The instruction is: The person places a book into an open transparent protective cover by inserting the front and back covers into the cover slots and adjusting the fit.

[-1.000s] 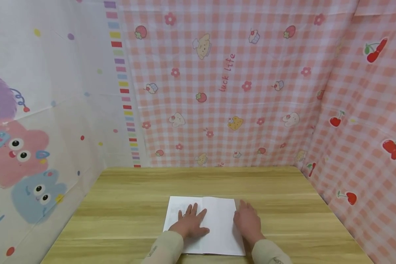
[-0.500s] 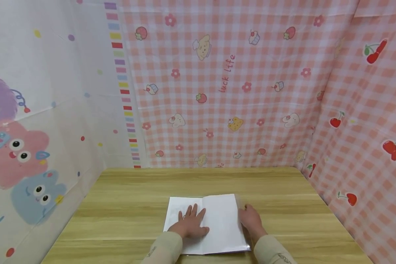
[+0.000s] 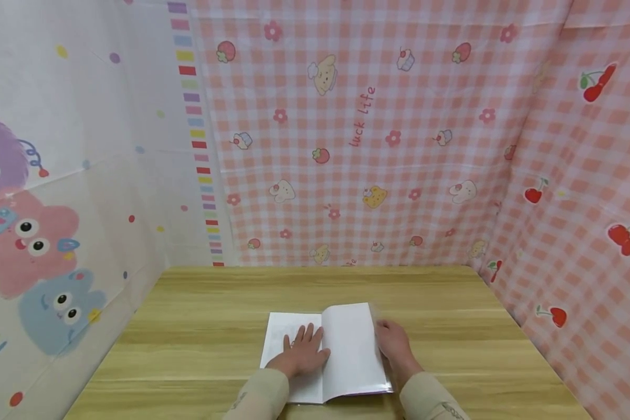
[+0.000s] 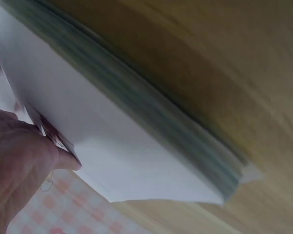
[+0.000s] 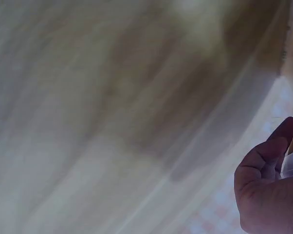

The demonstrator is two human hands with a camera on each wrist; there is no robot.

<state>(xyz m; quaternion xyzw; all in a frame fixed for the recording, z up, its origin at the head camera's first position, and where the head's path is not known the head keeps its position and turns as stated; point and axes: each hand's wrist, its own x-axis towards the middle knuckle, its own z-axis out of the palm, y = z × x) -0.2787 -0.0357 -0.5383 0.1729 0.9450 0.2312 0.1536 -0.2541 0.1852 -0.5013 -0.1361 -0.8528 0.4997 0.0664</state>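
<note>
An open book (image 3: 349, 350) with blank-looking white pages lies on the table, its right side lifted and curving up from the fold. My left hand (image 3: 303, 353) rests on the left page with fingers spread. At the right edge, my right hand (image 3: 396, 345) pinches the raised cover, which has a clear plastic edge. The left wrist view shows the thick greenish page block (image 4: 151, 114) side-on, with my left thumb against the paper. Curled fingers and thumb of my right hand (image 5: 265, 195) appear in the right wrist view, where the edge they hold is mostly cut off.
The wood-grain table (image 3: 199, 326) extends around the book. Behind it hangs a pink checked cloth (image 3: 367, 175), with another checked cloth (image 3: 572, 192) at the right. A white cartoon-print cloth (image 3: 136, 192) hangs at the left.
My right hand has taken hold of the book's right edge and lifted it, so the right side now bends upward. My left hand has stayed almost still on the left page.
</note>
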